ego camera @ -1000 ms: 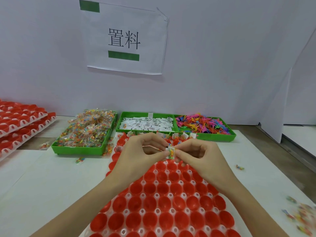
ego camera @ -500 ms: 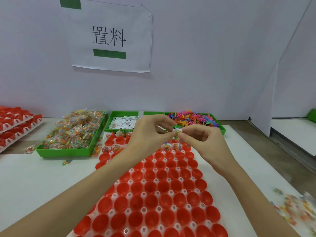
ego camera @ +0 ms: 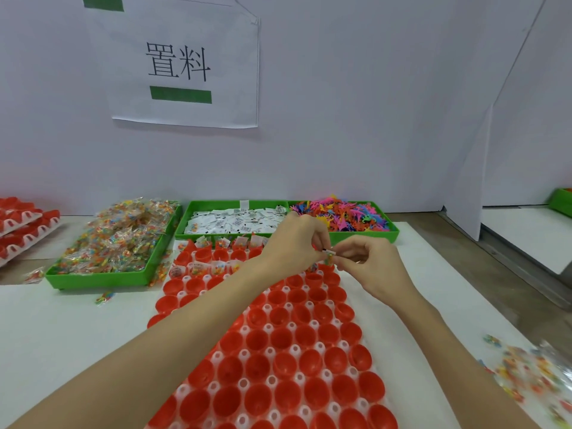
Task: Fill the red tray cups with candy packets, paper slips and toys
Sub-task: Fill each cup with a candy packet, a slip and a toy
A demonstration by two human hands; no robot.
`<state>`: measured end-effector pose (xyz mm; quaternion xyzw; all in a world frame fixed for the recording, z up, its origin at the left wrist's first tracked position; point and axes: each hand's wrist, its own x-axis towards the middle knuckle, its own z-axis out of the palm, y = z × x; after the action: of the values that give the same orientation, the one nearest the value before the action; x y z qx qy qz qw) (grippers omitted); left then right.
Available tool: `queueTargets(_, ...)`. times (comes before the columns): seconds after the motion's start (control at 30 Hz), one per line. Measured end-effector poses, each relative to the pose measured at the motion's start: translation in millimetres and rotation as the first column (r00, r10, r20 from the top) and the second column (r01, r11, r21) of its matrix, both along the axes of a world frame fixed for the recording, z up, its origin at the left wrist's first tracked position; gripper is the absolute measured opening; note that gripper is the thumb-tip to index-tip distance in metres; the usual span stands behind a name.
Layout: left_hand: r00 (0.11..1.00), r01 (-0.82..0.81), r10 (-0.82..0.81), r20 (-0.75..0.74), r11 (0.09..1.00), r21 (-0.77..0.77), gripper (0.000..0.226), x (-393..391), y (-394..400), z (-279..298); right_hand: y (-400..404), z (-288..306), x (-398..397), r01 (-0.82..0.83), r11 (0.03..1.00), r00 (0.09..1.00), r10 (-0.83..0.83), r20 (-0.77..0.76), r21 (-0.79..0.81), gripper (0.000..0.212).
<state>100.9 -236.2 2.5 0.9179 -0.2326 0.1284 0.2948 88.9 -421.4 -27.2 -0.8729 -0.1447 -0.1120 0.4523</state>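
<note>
White desk [ego camera: 62, 335]. Red cup tray [ego camera: 278, 351] lies down the middle. Behind it, along the wall: green bin of candy packets [ego camera: 102, 278] at left, green bin of paper slips [ego camera: 198, 235] centre, green bin of coloured toys [ego camera: 393, 235] touching it at right. Stacked red trays [ego camera: 21, 230] far left. Loose candy packets [ego camera: 105, 298] before the left bin; a scatter [ego camera: 526, 373] near the right edge.
</note>
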Motion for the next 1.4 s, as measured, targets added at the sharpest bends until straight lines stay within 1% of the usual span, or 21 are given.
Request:
queueTargets(0.07, 1.0, 0.0, 0.0, 0.001, 0.999, 0.047, 0.012, 2, -1, -1, 0, -2, 1, 0.0, 1.0, 1.0, 0.0, -0.002, -0.016, 0.012)
queueTargets(0.23, 0.999, -0.029, 0.027, 0.02, 0.987, 0.155, 0.006, 2, -3, -4, 4, -6, 3, 0.009, 0.994, 1.0, -0.007, 0.02, -0.112, 0.009)
queueTargets(0.37, 1.0, -0.017, 0.014, 0.016, 0.978, 0.206, 0.01, 2, -2, -3, 4, -7, 4, 0.07, 0.984, 0.997, -0.067, 0.026, -0.166, 0.008)
queueTargets(0.47, 1.0, 0.004, -0.003, -0.004, 0.969, 0.246, 0.014, 4, -2, 1, 2, -8, 6, 0.05, 0.99, 0.998, -0.056, -0.035, -0.133, 0.007)
queueTargets(0.57, 1.0, 0.014, -0.012, -0.009, 0.943, 0.333, 0.018, 4, -2, 3, 1, -8, 7, 0.009, 0.991, 0.997, -0.02, -0.08, -0.133, 0.002)
queueTargets(0.67, 1.0, 0.008, -0.013, 0.01, 0.93, 0.368, 0.018, 1, -4, 1, 1, -8, 8, -0.001, 0.988, 0.996, -0.012, -0.087, -0.152, 0.008)
queueTargets(0.8, 0.993, -0.092, 0.059, 0.1, 0.922, 0.376, 0.016, -2, -14, -2, 5, -11, 8, 0.036, 0.993, 0.998, -0.042, -0.054, -0.109, 0.004)
queueTargets(0.9, 0.984, -0.155, 0.103, 0.149, 0.903, 0.4, 0.014, -2, -21, -4, 6, -12, 9, 0.072, 0.996, 0.993, -0.078, -0.091, -0.061, 0.007)
queueTargets(1.03, 0.989, -0.132, 0.098, 0.114, 0.927, 0.351, 0.012, 1, -20, -2, 5, -13, 8, 0.091, 0.996, 0.988, -0.087, -0.131, 0.024, 0.012)
queueTargets(1.17, 0.999, -0.025, 0.016, 0.035, 0.959, 0.283, 0.016, -1, -10, 5, 1, -13, 7, 0.069, 0.996, 0.989, -0.061, -0.133, 0.059, 0.004)
queueTargets(1.23, 0.999, 0.004, -0.011, 0.031, 0.976, 0.217, 0.021, -7, -1, 11, 0, -12, 5, 0.063, 0.996, 0.99, -0.056, -0.126, 0.056, 0.003)
queueTargets(1.3, 0.997, -0.023, 0.015, 0.07, 0.993, 0.119, 0.021, -16, 14, 16, -1, -12, 4, 0.061, 0.995, 0.993, -0.052, -0.103, 0.078, 0.003)
queueTargets(1.37, 0.989, -0.096, 0.093, 0.118, 0.995, 0.023, 0.018, -26, 40, 16, -3, -10, 3, 0.061, 0.993, 0.996, -0.054, -0.068, 0.104, 0.005)
queueTargets(1.4, 0.979, -0.15, 0.148, 0.139, 0.989, 0.007, 0.017, -32, 56, 14, -3, -10, 2, 0.063, 0.991, 0.997, -0.057, -0.051, 0.115, 0.006)
